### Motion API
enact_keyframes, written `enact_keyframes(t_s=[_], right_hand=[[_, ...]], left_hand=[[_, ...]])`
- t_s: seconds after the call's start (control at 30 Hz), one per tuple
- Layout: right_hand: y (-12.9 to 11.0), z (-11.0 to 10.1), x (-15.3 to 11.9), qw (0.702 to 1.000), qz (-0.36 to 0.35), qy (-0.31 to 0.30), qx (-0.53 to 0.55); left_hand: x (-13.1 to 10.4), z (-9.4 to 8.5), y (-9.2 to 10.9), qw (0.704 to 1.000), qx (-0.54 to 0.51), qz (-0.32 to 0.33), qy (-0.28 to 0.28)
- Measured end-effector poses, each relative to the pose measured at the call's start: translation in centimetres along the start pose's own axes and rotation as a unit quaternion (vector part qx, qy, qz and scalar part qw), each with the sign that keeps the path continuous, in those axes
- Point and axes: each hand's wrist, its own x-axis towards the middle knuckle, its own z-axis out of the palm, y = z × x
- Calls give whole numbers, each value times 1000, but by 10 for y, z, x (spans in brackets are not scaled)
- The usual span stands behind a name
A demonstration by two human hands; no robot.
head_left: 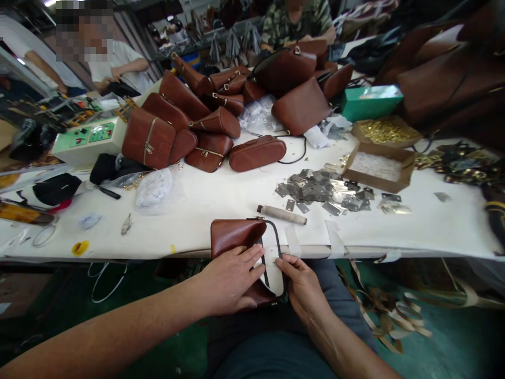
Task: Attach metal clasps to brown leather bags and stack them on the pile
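A brown leather bag (232, 234) rests at the table's front edge, partly over my lap. Its zip side is folded back, baring a pale lining (271, 258) with a dark zip tape curving around it. My left hand (232, 279) lies across the bag, fingers stretched out and touching the edge of the opening. At the other side my right hand (302, 279) pinches the bag's rim between thumb and forefinger; its other fingers are curled. A grey wrapped stick (284, 215) lies just beyond the bag. My left palm hides part of the bag's lower side.
Several finished brown bags (221, 123) are heaped at the back. Loose metal plates (315, 189) spread right of centre, near a cardboard box (379, 167) and a green box (371, 102). A control box (90, 134) stands left. Co-workers (118, 66) sit beyond the table (197, 210).
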Motion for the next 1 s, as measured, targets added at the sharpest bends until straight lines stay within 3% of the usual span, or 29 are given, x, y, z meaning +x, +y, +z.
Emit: enact_keyframes(t_s=[0.23,0.4,0.47,0.53,0.6,0.63,0.73,0.77,0.83,0.9,1.0], right_hand=[[0,3,1,1000,-8,5,-26],[5,1,2,999,-20,1,-45],[-2,-5,0,993,-17,-33,-109],[-23,-14,-2,967,-38,-72,-243],[-57,-23,-2,904,-123,-59,-406],[-78,-27,1,857,-189,-25,-479],[-142,-30,21,676,-384,96,-621],[-159,-29,33,617,-418,114,-657],[-184,-25,57,532,-418,137,-723],[-197,-22,79,488,-389,146,-767],[-203,-20,95,476,-373,145,-783]], left_hand=[[2,13,8,997,8,-5,-70],[5,-3,2,996,-20,9,-81],[4,-7,-4,996,-30,22,-79],[4,-8,-10,996,-39,29,-70],[3,-6,-14,997,-46,33,-57],[3,-4,-15,997,-48,36,-49],[2,-1,-15,998,-45,41,-31],[2,-1,-15,998,-43,41,-31],[2,-3,-14,998,-38,40,-38],[2,-6,-14,998,-35,40,-39],[1,-7,-14,998,-28,43,-24]])
